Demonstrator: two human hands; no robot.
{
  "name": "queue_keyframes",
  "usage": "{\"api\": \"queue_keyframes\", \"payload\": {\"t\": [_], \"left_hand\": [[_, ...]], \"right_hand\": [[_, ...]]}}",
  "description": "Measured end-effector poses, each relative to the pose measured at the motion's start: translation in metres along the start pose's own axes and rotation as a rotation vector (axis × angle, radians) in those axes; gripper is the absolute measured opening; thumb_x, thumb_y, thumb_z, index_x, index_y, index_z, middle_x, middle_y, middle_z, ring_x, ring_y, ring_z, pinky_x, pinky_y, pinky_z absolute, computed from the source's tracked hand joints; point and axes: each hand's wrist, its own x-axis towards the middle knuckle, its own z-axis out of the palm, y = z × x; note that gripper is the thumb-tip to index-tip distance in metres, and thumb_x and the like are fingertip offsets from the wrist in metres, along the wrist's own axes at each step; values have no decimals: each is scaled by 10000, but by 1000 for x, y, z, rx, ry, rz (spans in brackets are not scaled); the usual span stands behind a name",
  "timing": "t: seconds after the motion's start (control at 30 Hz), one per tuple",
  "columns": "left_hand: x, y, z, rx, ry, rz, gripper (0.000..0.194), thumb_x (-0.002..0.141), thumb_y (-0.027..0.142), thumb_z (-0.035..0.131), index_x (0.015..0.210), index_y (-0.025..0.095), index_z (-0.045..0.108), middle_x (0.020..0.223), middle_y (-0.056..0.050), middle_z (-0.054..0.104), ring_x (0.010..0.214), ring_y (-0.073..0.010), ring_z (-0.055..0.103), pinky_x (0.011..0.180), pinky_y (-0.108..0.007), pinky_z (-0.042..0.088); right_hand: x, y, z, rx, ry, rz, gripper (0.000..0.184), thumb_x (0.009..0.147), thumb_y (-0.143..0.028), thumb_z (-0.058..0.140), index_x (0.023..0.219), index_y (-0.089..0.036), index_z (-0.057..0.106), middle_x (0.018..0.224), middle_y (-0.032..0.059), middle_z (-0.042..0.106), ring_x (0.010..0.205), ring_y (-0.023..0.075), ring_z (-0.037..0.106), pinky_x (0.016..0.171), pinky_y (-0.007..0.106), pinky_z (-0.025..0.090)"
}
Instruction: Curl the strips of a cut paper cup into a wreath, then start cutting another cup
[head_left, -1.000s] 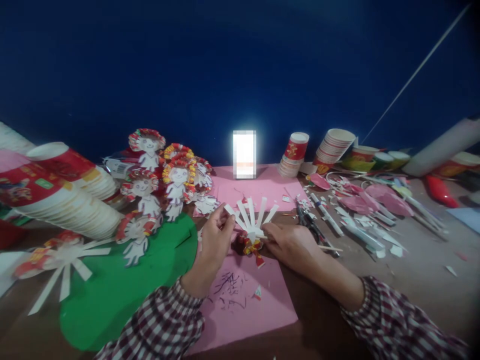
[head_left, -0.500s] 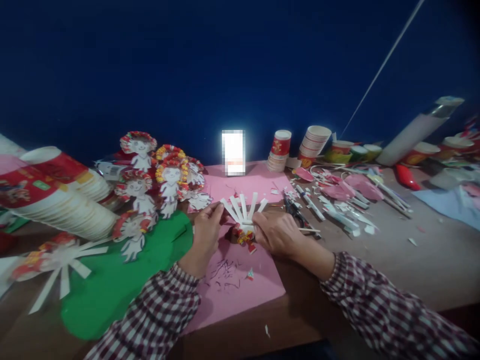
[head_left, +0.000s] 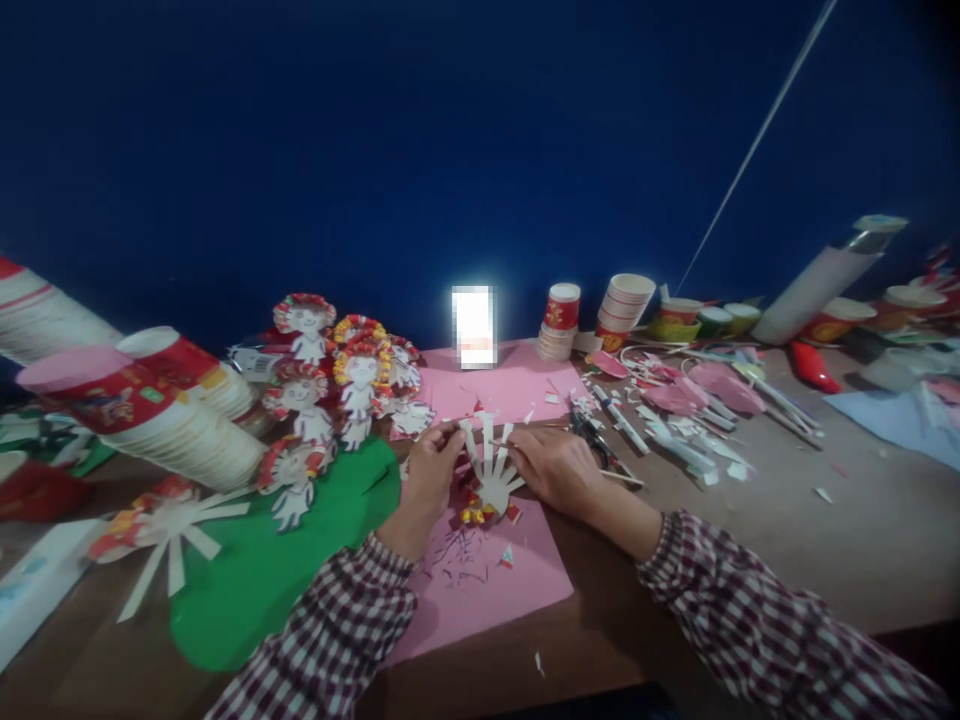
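Note:
A paper cup cut into strips (head_left: 493, 490) lies between my hands, its white strips fanned out away from me. Several strips at its near side are curled, showing red and yellow print. My left hand (head_left: 429, 478) pinches the end of a white strip at the left of the fan. In my right hand (head_left: 559, 470) is a thin stick (head_left: 624, 479), its far end poking out to the right past the hand and its tip near the strips. Underneath is a pink sheet (head_left: 517, 565) with dark scribbles.
Finished-looking paper figures with curled red and yellow rims (head_left: 360, 375) stand left, by a green sheet (head_left: 292, 560). Stacked paper cups (head_left: 187, 440) lean further left. Scissors (head_left: 592, 440), paper scraps (head_left: 675, 440) and more cups (head_left: 626, 305) are at right. A bright phone-like screen (head_left: 474, 325) stands behind.
My right hand has drawn the stick back from across the middle of the fan to its upper right. The cut cup has turned slightly, and the whole view has shifted a little.

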Motion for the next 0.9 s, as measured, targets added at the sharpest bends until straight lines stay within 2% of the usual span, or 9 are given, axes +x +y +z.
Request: {"api": "queue_keyframes", "payload": {"t": [0.5,0.9], "left_hand": [[0,-1,2,102,13,26,306,653,341,674,893,152,652,660,14,634,490,-75,555,455,-182,439],[-1,-3,0,97,-13,61,336,653,367,693,894,136,658,729,-18,663,550,-96,579,530,-209,478]], "right_hand": [[-1,1,1,-2,8,-6,182,934,-269,407,895,-202,572,769,4,648,718,133,590,648,249,320],[-1,-2,3,14,-2,-9,213,944,-273,398,961,-206,600,800,30,646,768,136,589,673,233,358]]}}
